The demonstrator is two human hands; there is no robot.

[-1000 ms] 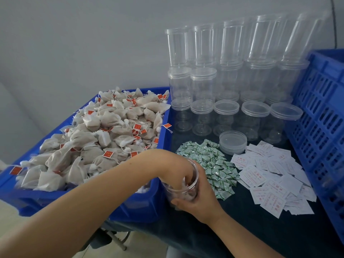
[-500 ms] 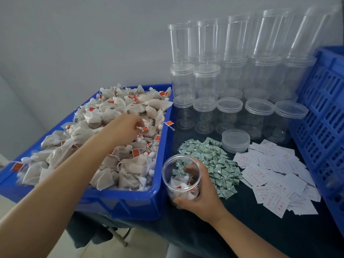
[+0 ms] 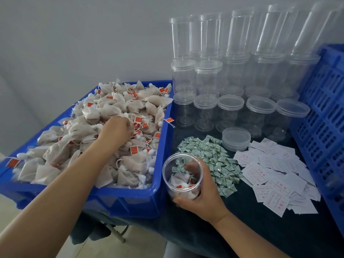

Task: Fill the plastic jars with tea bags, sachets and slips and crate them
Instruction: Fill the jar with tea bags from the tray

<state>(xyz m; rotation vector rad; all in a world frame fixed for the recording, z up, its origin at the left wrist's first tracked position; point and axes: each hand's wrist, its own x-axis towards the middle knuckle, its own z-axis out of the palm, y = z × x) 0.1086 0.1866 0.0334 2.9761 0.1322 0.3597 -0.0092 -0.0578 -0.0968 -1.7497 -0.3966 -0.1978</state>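
Clear open jar, few tea bags inside

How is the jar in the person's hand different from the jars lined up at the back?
The held jar is open, with no lid; the front-row jars are capped. The held jar has tea bags in its bottom; the row jars look empty. The right hand grips the held jar; the row jars stand untouched. All are clear plastic.

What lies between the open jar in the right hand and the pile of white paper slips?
In the head view, the heap of green sachets lies on the dark table between the open jar, held by the right hand, and the white slips.
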